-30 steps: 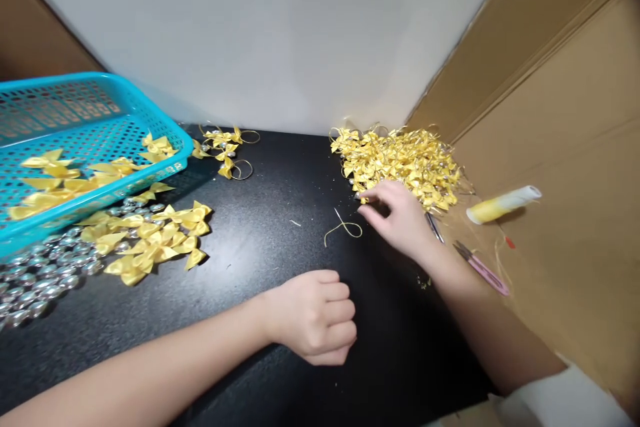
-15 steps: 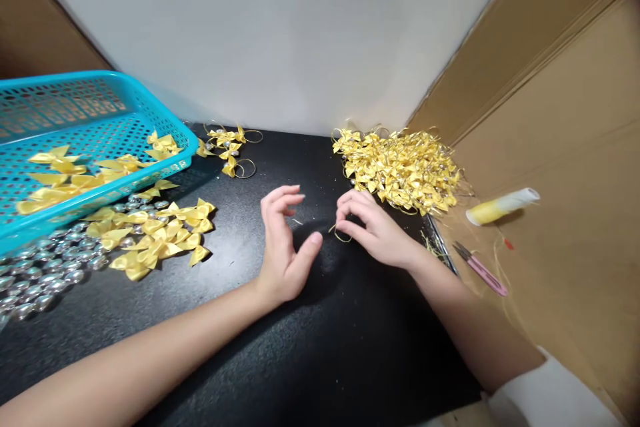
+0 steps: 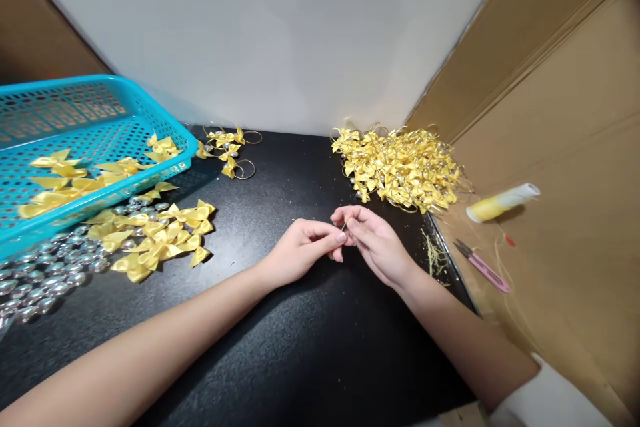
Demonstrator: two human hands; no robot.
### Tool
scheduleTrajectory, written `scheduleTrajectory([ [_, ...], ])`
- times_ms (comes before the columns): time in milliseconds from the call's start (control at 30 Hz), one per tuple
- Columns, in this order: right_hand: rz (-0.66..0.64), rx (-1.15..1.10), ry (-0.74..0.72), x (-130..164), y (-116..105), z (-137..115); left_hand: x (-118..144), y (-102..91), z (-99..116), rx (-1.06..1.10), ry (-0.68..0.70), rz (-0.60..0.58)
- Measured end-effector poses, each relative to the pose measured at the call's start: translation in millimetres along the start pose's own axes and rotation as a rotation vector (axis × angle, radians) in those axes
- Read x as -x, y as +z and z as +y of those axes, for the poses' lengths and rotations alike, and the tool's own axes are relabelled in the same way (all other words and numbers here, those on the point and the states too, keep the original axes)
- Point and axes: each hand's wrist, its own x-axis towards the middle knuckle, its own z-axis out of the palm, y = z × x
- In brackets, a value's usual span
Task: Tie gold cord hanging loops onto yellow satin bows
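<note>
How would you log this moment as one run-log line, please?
left hand: pinching gold cord | right hand: pinching same cord | bow pile: behind

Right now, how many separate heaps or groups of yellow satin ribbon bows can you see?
4: inside the blue plastic mesh basket; loose bows on the black table before it; a few ringed bows at the back; the big heap on the right. Some may be hidden.

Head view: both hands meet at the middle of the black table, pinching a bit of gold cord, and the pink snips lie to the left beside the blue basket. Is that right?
Not quite. In the head view the left hand and right hand do meet over the black table, pinching a gold cord. But the pink snips lie on the right, on the cardboard, far from the blue basket.
</note>
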Motion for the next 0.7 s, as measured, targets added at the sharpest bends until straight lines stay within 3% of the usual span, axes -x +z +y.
scheduleTrajectory([
  [133,0.085,0.149,-0.143,7.3,-12.3,5.3,2.7,-2.2,-2.2,-0.022,-0.077,-0.019],
  [333,0.031,0.652,-0.435,11.5,-26.6,4.0,5.8,-1.9,-2.3,-0.059,-0.137,-0.074],
  [500,0.126,0.781,-0.538,10.9,-23.6,4.5,7.6,-3.8,-5.7,-0.033,-0.139,-0.103],
  [567,0.146,0.808,-0.552,11.3,-21.8,6.3,7.3,-4.0,-8.6,0.035,-0.130,-0.064],
  [700,0.192,0.892,-0.590,14.2,-16.9,11.6,4.2,-1.4,-14.0,0.202,-0.105,0.175],
])
